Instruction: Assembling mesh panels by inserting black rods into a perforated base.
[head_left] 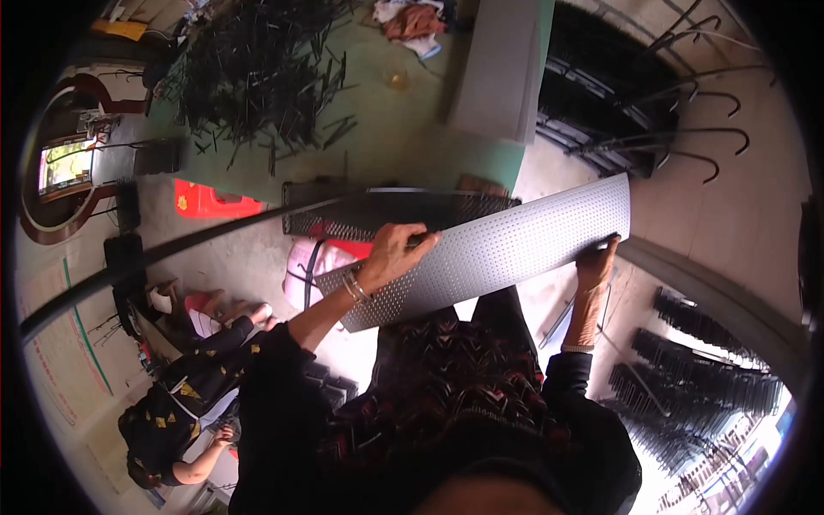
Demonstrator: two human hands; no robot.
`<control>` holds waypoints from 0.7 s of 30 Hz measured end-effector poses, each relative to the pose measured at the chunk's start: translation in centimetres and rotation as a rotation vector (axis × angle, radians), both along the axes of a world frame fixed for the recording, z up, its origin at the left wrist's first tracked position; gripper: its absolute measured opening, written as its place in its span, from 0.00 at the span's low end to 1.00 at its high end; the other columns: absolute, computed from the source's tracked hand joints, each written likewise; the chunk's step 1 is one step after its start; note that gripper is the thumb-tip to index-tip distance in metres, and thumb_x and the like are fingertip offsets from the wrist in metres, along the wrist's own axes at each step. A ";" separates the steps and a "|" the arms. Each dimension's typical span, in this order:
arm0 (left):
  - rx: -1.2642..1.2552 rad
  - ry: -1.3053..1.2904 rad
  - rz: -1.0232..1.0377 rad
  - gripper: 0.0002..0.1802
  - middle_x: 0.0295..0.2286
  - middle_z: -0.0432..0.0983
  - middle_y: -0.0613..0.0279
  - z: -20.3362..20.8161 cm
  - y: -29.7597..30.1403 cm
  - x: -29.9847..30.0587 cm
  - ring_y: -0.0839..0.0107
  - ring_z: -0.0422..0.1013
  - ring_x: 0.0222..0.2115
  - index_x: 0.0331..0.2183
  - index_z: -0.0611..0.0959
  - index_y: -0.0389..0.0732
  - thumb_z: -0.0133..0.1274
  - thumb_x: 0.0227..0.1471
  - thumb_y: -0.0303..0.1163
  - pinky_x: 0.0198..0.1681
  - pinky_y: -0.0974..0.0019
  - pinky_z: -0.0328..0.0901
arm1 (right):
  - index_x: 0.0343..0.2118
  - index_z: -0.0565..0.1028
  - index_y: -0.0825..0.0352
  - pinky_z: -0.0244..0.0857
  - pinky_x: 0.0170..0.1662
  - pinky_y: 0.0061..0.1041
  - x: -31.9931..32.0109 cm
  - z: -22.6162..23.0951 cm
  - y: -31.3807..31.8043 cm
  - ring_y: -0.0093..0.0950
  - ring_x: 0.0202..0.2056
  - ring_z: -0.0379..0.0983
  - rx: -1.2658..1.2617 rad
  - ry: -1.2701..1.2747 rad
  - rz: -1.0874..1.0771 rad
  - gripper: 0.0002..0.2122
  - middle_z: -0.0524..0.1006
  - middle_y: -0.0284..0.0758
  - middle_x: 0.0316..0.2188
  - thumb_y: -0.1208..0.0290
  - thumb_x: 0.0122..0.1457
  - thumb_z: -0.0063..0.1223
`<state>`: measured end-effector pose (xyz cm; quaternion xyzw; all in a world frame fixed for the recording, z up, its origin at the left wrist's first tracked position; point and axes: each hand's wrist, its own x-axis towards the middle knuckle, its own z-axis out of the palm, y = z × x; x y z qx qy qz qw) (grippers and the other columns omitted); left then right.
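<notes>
A silver perforated metal sheet is held slantwise in front of my body, its right end higher than its left. My left hand is closed at the upper edge, left of the sheet's middle, with the forearm crossing over its face. Something dark shows between that thumb and the fingers, too small to make out. At the lower edge near the right end, my right hand grips the sheet, its fingertips partly hidden. Just beyond the sheet lies a black mesh tray, partly covered by it.
Ahead stands a green table bearing a heap of thin black strips, cloths and grey sheets. A red plastic stool is at left. Another person sits lower left. Racks with black hooks stand at right.
</notes>
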<state>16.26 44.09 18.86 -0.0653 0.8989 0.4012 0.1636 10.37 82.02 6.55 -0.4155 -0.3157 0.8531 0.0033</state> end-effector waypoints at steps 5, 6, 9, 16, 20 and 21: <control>0.078 0.075 -0.191 0.17 0.14 0.72 0.52 -0.4 -1.3 2.3 0.56 0.72 0.16 0.25 0.82 0.38 0.56 0.51 0.43 0.22 0.60 0.64 | 0.57 0.61 0.63 0.49 0.63 0.34 9.9 -2.5 3.4 0.34 0.56 0.59 0.011 -0.022 -0.009 0.31 0.65 0.35 0.55 0.46 0.57 0.48; 0.086 0.082 -0.242 0.16 0.13 0.72 0.52 -0.4 -1.5 2.6 0.57 0.71 0.16 0.25 0.83 0.39 0.55 0.52 0.43 0.22 0.61 0.64 | 0.57 0.62 0.63 0.48 0.63 0.35 10.7 -1.3 2.5 0.35 0.57 0.58 -0.032 -0.013 -0.059 0.32 0.64 0.35 0.56 0.46 0.55 0.50; 0.140 0.144 -0.216 0.12 0.19 0.72 0.57 0.2 -1.7 4.4 0.69 0.70 0.18 0.27 0.83 0.35 0.58 0.50 0.35 0.22 0.65 0.63 | 0.57 0.60 0.64 0.48 0.62 0.39 13.4 1.4 3.8 0.38 0.56 0.57 0.082 0.020 -0.069 0.36 0.63 0.39 0.55 0.43 0.52 0.51; -0.233 0.481 0.167 0.36 0.47 0.63 0.45 -2.3 -8.0 2.9 0.50 0.60 0.50 0.50 0.68 0.35 0.64 0.43 0.40 0.53 0.55 0.57 | 0.58 0.59 0.62 0.49 0.59 0.46 19.9 4.8 17.5 0.41 0.55 0.56 0.293 -0.072 -0.199 0.38 0.61 0.40 0.55 0.43 0.47 0.51; -0.226 0.497 0.121 0.30 0.40 0.74 0.48 -4.9 -10.9 -1.9 0.52 0.69 0.43 0.38 0.80 0.33 0.58 0.47 0.52 0.49 0.58 0.62 | 0.59 0.56 0.68 0.52 0.57 0.51 20.3 10.0 18.8 0.46 0.57 0.54 0.514 -0.136 -0.352 0.37 0.58 0.48 0.57 0.42 0.55 0.37; -0.142 0.333 0.070 0.30 0.31 0.75 0.51 -4.5 -10.8 -3.1 0.56 0.71 0.36 0.36 0.81 0.34 0.55 0.49 0.55 0.45 0.59 0.63 | 0.58 0.55 0.71 0.53 0.57 0.52 21.0 10.3 19.8 0.47 0.57 0.55 0.558 -0.118 -0.374 0.37 0.57 0.50 0.58 0.41 0.56 0.35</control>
